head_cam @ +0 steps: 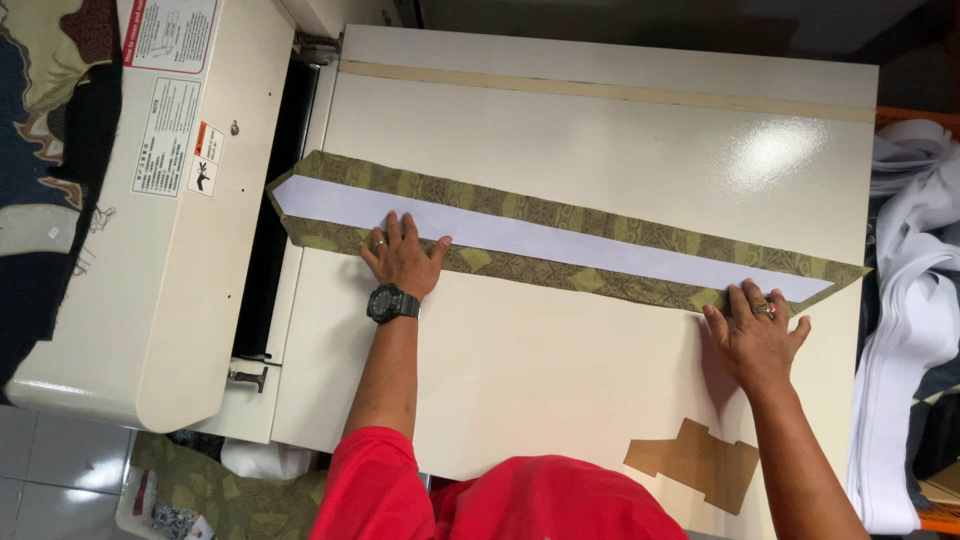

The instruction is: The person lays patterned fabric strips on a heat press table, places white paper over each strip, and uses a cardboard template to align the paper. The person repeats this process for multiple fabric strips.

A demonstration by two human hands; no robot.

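One cream surface [600,370] fills most of the view, with one cream machine housing [150,250] and its dark roller slot [275,210] at its left edge. One long strip of green patterned fabric [560,212] lies flat across the surface; its long axis runs from upper left to lower right, with the pointed end toward the roller slot. One narrower white strip [520,237] lies along its middle, sharing that axis and also pointed at the left. White cloth [915,300] is piled off the right edge. One brown cardboard cutout [695,462] lies near the lower edge. Left hand [403,258]: fingers spread open, pressed flat on the fabric's lower border, gripping nothing; a black watch [392,302] sits at the wrist. Right hand [755,335]: fingers open, flat on the fabric's right end.
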